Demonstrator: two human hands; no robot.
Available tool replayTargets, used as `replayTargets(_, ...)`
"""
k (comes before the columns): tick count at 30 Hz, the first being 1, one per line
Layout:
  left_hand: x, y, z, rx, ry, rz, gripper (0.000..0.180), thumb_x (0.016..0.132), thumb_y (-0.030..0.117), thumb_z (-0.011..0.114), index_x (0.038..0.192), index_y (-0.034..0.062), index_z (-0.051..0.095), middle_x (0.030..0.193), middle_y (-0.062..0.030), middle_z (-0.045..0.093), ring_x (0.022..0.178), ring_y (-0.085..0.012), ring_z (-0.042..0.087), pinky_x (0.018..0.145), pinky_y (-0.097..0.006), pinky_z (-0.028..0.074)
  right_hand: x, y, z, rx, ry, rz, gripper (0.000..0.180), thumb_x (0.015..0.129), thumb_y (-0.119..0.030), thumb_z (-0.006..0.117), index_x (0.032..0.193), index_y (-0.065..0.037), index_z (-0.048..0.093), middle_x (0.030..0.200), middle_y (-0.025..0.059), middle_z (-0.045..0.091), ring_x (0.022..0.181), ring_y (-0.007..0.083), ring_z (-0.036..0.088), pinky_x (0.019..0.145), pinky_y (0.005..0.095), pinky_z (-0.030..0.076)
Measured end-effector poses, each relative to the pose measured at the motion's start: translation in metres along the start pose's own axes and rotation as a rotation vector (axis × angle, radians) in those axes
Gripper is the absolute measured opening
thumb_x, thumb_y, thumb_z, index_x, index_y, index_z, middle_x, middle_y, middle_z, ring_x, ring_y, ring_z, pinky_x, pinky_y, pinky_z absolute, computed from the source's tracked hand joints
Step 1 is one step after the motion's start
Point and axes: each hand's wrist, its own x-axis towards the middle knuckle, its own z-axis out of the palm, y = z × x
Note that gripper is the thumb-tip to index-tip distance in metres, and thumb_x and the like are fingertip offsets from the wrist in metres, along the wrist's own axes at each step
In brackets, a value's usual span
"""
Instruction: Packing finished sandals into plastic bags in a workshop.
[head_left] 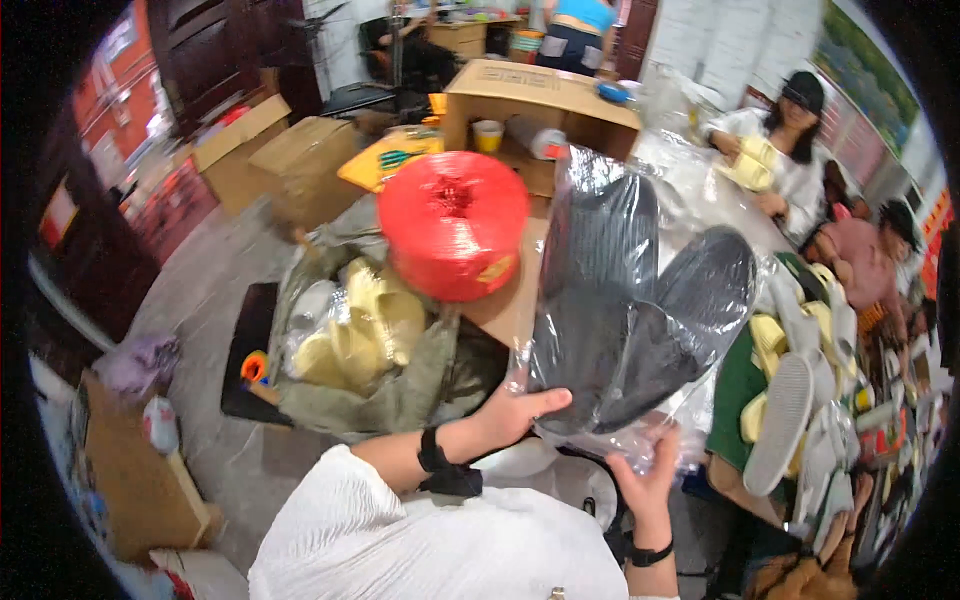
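Note:
A pair of black slippers (600, 325) lies inside a clear plastic bag (590, 165), held up in front of me. My left hand (515, 410) grips the bag's lower left corner, its thumb laid over the plastic. Around the bag's lower right edge, the fingers and thumb of my right hand (648, 470) close on the loose plastic. Just left of the bag stands a big red roll of plastic twine (453, 225). Beyond it to the left, an open grey-green sack (400, 400) holds yellow slippers (365, 330) in clear wrapping.
Loose grey and yellow slippers (780, 425) heap on a green surface at right. An open cardboard box (545, 85) stands behind the roll, near scissors (393, 158) on yellow material. A person (800, 150) at far right handles pale yellow slippers. More cartons (295, 160) sit at far left.

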Motion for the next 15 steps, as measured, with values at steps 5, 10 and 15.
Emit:
replayTargets(5, -0.034, 0.076, -0.097, 0.51, 0.537, 0.083, 0.041, 0.092, 0.018, 0.063, 0.128, 0.0, 0.056, 0.126, -0.0096, 0.06, 0.113, -0.0196, 0.056, 0.1, -0.034, 0.042, 0.013, 0.026, -0.021, 0.136, 0.146, 0.305, 0.039, 0.079, -0.002, 0.068, 0.115, -0.002, 0.052, 0.115, 0.0085, 0.053, 0.104, 0.0178, 0.053, 0.083, 0.0299, 0.046)
replayTargets(10, -0.068, 0.155, -0.174, 0.431, 0.912, 0.777, 0.04, 0.089, 0.012, 0.067, 0.124, -0.0015, 0.053, 0.119, -0.0087, 0.06, 0.106, -0.0199, 0.057, 0.092, -0.034, 0.045, 0.012, 0.066, -0.031, 0.081, 0.238, 0.344, 0.026, 0.086, -0.006, 0.065, 0.109, -0.003, 0.054, 0.105, 0.0057, 0.056, 0.097, 0.0156, 0.054, 0.078, 0.0286, 0.045)
replayTargets(15, -0.109, 0.174, -0.245, 0.624, 1.105, 0.615, 0.045, 0.09, 0.013, 0.064, 0.13, -0.002, 0.048, 0.116, -0.01, 0.062, 0.104, -0.0234, 0.06, 0.09, -0.036, 0.046, 0.003, 0.091, -0.024, 0.068, 0.232, 0.367, 0.021, 0.087, -0.008, 0.066, 0.105, -0.003, 0.056, 0.102, 0.0044, 0.057, 0.092, 0.014, 0.055, 0.076, 0.0272, 0.046)
